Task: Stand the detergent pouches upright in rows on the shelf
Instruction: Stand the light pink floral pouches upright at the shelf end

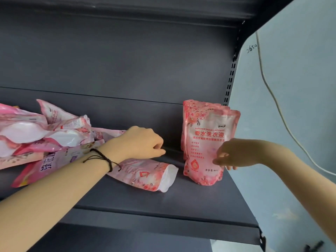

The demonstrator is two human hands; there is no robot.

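Dark grey metal shelf [200,200] fills the view, seen from just above, w/ a pale wall [300,106] at the R.

R hand [234,154] reaches in from the R; its grip is on the lower R edge of the front pouch [207,142], thumb across the printed face, other fingers curled at the edge. Hand is blurred, so finer detail is lost. That pouch is pink w/ a flower pattern, red Chinese lettering and a small English line, "Perfumed laundry detergent". It stands upright at the far R end of the shelf. Two more pouches [189,106] of the same kind stand upright directly behind it, front to back in one row, only their tops and L edges showing.

L hand [143,142] is mid-shelf, grip loosely clenched, knuckles up, nothing seen in it. A dark cord bracelet [103,158] circles the wrist. Under the wrist a lying pouch [145,174] rests flat on the shelf, its white base pointing R, a short gap from the standing row.

Further L, a heap of pink pouches [45,135] lies jumbled, overlapping at all angles.

Bkgd: plain grey back panel [118,60], a slotted upright [230,82] at its R edge, a white cable [272,99] hanging down the wall, and a handwritten number [251,48] near the top.
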